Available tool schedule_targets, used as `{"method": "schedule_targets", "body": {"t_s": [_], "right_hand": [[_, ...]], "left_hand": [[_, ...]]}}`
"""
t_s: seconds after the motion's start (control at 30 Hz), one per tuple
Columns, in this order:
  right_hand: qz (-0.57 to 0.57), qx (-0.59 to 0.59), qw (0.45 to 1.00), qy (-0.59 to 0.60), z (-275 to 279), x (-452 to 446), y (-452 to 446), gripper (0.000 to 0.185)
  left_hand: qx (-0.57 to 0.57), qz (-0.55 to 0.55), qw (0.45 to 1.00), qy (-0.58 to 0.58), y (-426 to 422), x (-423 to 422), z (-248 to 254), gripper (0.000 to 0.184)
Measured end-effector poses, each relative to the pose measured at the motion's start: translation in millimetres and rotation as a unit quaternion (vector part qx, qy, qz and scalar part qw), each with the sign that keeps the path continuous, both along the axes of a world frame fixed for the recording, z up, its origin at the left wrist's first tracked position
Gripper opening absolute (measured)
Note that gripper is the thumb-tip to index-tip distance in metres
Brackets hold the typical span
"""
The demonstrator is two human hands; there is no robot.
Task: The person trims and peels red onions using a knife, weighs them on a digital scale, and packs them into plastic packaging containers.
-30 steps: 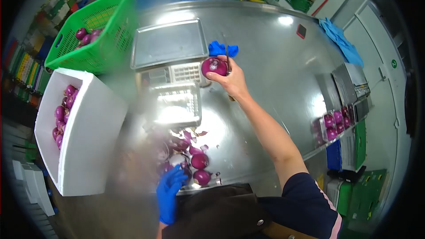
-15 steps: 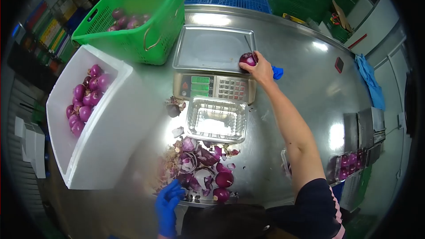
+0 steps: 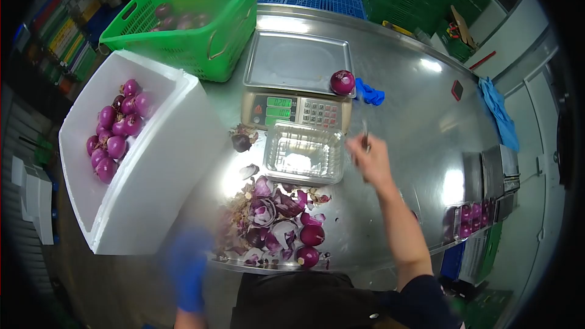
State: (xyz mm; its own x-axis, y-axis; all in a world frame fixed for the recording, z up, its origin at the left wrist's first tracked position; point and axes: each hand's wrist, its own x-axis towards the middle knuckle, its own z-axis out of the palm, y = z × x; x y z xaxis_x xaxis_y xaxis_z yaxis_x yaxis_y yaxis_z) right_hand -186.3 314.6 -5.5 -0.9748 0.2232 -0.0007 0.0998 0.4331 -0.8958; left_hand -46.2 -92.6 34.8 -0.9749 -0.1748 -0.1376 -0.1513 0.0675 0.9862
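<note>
My right hand [image 3: 373,161], bare, is closed round a small knife [image 3: 365,140], just right of a clear plastic tray [image 3: 304,173]. The knife is partly hidden by my fingers. On the near right corner of the scale's metal pan [image 3: 292,55] rests a red onion [image 3: 342,82]. My left hand [image 3: 190,262], in a blue glove, is smeared by motion near the table's front edge, left of a heap of onion skins [image 3: 262,213]. Two more peeled red onions [image 3: 312,235] lie at the right side of that heap.
A white foam box [image 3: 177,146] with several red onions stands at the left. Behind it is a green basket [image 3: 189,55] holding more onions. A blue glove [image 3: 368,92] lies beside the scale [image 3: 256,109]. Packed onion trays [image 3: 469,219] stand at the right edge.
My right hand has let go of the onion on the scale pan and come back toward me with the knife. My left hand has moved left, away from the skins.
</note>
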Motion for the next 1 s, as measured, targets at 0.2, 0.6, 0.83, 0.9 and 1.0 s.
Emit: {"method": "schedule_targets", "body": {"t_s": [0.2,0.6,0.83,0.9,1.0], "right_hand": [[0.202,-0.039,0.943,-0.263,-4,159,-96,0.043],[0.589,0.159,0.762,-0.219,-74,212,-159,0.049],[0.574,0.146,0.794,-0.138,-70,195,-177,0.037],[0.542,0.096,0.826,-0.122,-77,194,-182,0.035],[0.500,0.030,0.854,-0.144,-78,186,-189,0.032]], "left_hand": [[0.079,-0.101,0.991,-0.030,5,-31,12,0.058],[-0.051,-0.139,0.986,0.073,-14,-2,71,0.046],[-0.206,0.079,0.969,0.111,-92,-5,127,0.049],[-0.163,0.108,0.963,0.183,-109,-28,139,0.048],[-0.172,0.106,0.965,0.166,-173,-68,136,0.042]]}}
